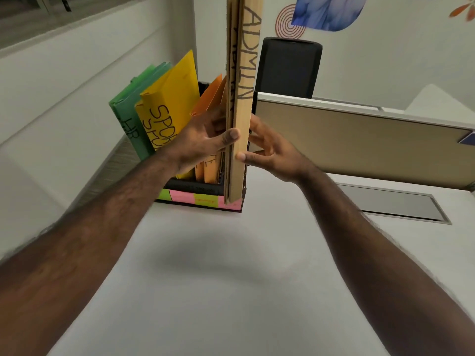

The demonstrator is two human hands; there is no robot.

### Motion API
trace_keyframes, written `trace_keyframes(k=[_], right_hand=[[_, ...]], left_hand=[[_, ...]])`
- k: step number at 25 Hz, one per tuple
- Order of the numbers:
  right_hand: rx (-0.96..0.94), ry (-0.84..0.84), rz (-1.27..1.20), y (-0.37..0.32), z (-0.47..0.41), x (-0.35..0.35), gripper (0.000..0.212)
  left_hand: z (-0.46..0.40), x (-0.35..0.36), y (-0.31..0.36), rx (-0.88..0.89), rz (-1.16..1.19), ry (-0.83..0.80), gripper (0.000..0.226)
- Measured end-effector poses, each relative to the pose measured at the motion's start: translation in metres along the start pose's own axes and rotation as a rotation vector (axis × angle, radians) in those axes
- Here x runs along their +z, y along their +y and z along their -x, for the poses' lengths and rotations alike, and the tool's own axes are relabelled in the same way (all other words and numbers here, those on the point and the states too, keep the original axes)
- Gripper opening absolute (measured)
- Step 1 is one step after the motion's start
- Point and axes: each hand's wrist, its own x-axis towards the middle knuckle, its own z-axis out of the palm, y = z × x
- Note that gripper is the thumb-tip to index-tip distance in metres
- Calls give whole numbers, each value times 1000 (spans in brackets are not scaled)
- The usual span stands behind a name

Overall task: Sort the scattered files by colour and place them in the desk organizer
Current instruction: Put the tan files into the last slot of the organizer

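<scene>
Two bare forearms reach forward over the pale desk surface point(218, 291), which carries a soft shadow beneath them. The left hand point(203, 142) and right hand point(267, 152) clamp the tan files point(240, 140) between them: the left thumb presses the near edge from the left, and the right thumb and fingers press from the right. The tan files stand upright (the spine facing the camera reads "ADMIN"), with the lower end at the right end of the black desk organizer point(192, 187). Whether that end rests inside the organizer cannot be determined. The organizer's front carries green and pink sticky labels point(200, 197). Inside it, left to right, stand green files point(128, 111) marked "HR", yellow files point(169, 104) marked "SPORT", and orange files point(209, 96). Behind the organizer stand a black chair back point(289, 65) and a beige partition panel point(359, 140).
</scene>
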Motion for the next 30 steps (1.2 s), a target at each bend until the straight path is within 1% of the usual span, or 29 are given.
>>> trace_keyframes(k=[4,9,18,26,30], right_hand=[[8,12,6,12,-26,-9,97],[26,61,27,22,-44,-16,105],[81,93,65,50,-36,4,107],[47,97,95,44,-38,0,112],[34,134,102,48,-36,-2,111]], left_hand=[[-32,-14,-15,61,-50,-55,78],[-48,-11,-36,80,-67,-46,81],[-37,9,-83,17,-6,-49,90],[-40,8,-84,62,-27,-14,90],[-47,8,-84,97,-64,-15,91]])
